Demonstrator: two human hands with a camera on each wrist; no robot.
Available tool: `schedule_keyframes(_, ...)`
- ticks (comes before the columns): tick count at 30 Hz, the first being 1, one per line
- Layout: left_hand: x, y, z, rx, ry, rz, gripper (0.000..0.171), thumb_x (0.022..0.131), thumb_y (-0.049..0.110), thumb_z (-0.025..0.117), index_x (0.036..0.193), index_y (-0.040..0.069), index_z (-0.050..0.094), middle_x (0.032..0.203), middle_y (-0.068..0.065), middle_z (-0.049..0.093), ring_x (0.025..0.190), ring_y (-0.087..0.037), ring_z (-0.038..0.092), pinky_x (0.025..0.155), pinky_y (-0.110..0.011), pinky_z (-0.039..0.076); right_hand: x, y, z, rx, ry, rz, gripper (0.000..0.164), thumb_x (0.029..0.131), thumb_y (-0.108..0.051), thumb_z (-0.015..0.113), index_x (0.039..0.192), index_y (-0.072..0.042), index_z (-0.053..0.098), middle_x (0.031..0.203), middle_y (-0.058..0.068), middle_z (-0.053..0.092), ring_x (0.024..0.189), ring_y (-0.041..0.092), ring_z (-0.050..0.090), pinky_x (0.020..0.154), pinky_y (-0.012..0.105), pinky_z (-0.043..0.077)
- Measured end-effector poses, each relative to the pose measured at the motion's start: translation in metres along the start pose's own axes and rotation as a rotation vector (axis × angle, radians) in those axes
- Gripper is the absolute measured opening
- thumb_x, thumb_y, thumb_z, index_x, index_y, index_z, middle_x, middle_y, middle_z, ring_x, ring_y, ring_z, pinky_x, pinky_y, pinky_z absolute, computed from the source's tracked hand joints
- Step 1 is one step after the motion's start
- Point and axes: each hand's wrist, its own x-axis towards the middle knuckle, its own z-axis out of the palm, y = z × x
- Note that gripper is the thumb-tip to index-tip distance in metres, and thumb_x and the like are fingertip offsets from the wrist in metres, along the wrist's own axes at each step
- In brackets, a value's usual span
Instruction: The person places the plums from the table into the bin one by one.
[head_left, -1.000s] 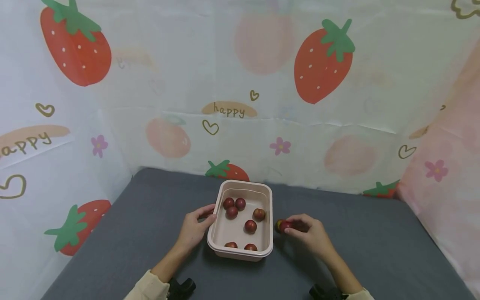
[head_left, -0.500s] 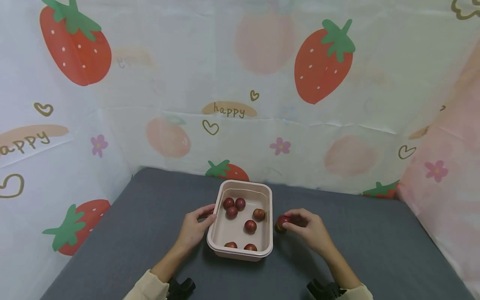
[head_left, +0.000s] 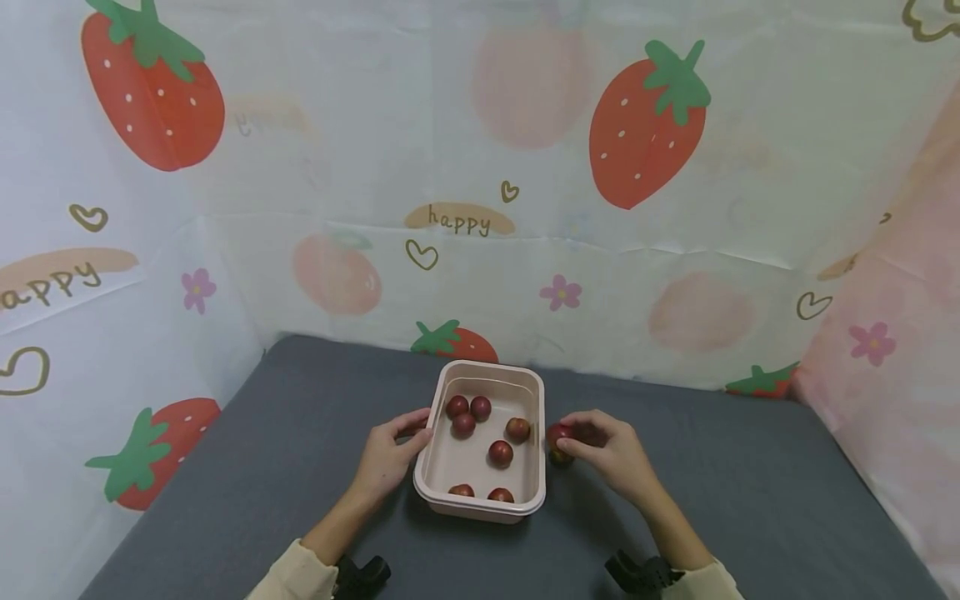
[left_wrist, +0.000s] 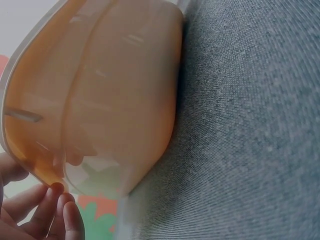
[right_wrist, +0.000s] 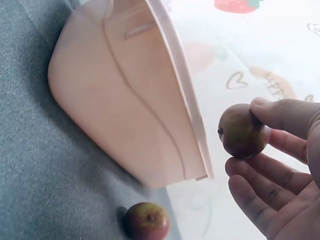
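A pale pink plastic box (head_left: 477, 468) stands on the table with several dark red plums (head_left: 501, 453) inside. My left hand (head_left: 387, 454) holds the box by its left side, thumb and fingers at the rim; in the left wrist view its fingertips (left_wrist: 56, 190) sit at the lip. Just outside the right wall, my right hand (head_left: 611, 450) pinches a plum (right_wrist: 241, 132) between thumb and fingers, raised near rim height. Below it a second plum (right_wrist: 148, 221), reddish with a green-yellow patch, lies on the cloth beside the box.
Dark grey cloth (head_left: 720, 492) covers the table. A white curtain (head_left: 465, 283) printed with fruit stands behind it and along the left, a pinkish one (head_left: 900, 400) along the right. Black wrist straps (head_left: 645, 573) sit below the hands.
My right hand has lifted one plum off the table and moved it slightly up and left to the box's right rim, leaving the other plum below. My left hand and the box stay put.
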Motion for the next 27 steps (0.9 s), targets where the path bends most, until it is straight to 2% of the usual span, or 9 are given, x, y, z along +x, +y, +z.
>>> schedule_keyframes(12,-0.002,0.003,0.000,-0.014,-0.003,0.013,0.035,0.092,0.013,0.066,0.125,0.003,0.065,0.111,-0.014,0.070,0.108,-0.025,0.061,0.092,-0.040,0.049,0.011,-0.008,0.008,0.010,-0.050,-0.016,0.026,0.082,-0.019,0.078,0.106,-0.009,0.070,0.100,0.013,0.069,0.080,0.005,0.065,0.066,0.024,0.052)
schedule_keyframes(19,-0.002,0.003,0.000,-0.007,0.000,0.013,0.035,0.093,0.014,0.065,0.126,0.004,0.064,0.111,-0.013,0.070,0.108,-0.025,0.061,0.094,-0.044,0.048,0.019,-0.015,0.019,0.028,-0.058,-0.046,0.028,0.080,-0.016,0.079,0.105,-0.006,0.071,0.099,0.013,0.071,0.082,0.003,0.066,0.074,0.022,0.054)
schedule_keyframes(27,-0.003,0.004,-0.001,-0.017,-0.006,0.013,0.035,0.093,0.015,0.065,0.126,0.004,0.064,0.112,-0.014,0.070,0.110,-0.027,0.061,0.095,-0.045,0.049,0.028,-0.021,0.033,0.032,-0.085,-0.058,0.027,0.080,-0.016,0.079,0.104,-0.005,0.071,0.099,0.014,0.071,0.084,0.006,0.067,0.075,0.020,0.053)
